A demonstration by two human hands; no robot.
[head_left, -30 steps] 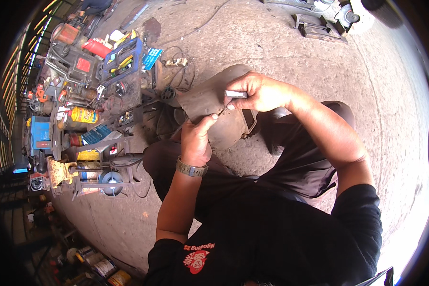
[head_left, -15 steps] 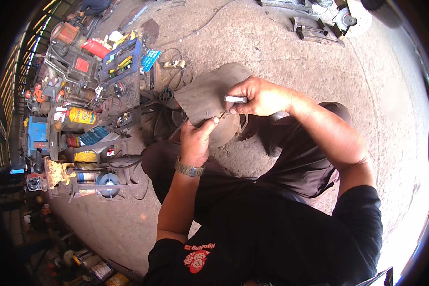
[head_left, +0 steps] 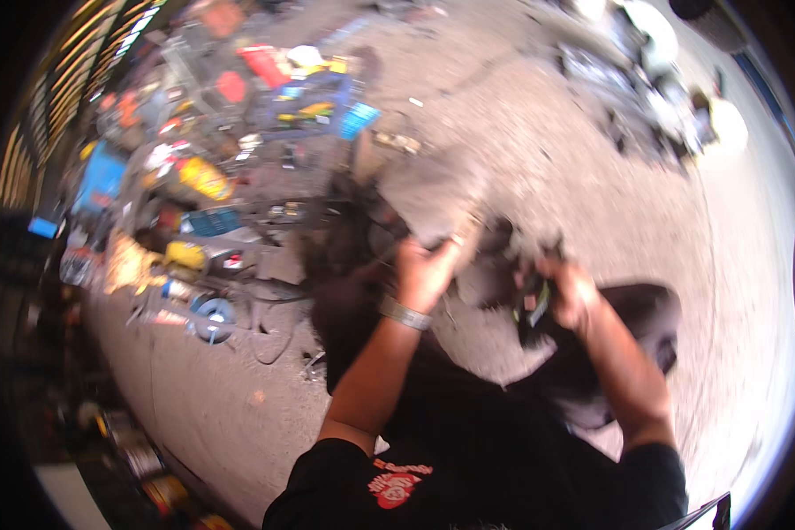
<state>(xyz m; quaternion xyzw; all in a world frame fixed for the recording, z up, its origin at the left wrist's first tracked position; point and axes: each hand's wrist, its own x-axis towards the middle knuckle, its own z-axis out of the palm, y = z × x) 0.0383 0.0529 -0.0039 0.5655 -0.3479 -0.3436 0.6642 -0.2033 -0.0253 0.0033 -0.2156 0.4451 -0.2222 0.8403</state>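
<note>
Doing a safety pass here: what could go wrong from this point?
1. The bare left hand grips the grey-brown sheet by its near edge, which could cut if sharp.
2. The bare right hand holds a dark object, too blurred to identify, near the right thigh; a slip might land there.

The right hand (head_left: 572, 293) has left the brown-grey sheet (head_left: 426, 196) and come down near the right knee (head_left: 649, 311). It now holds a dark, blurred object (head_left: 532, 300) instead of the pale stick. The whole view has shifted and smeared.
</note>
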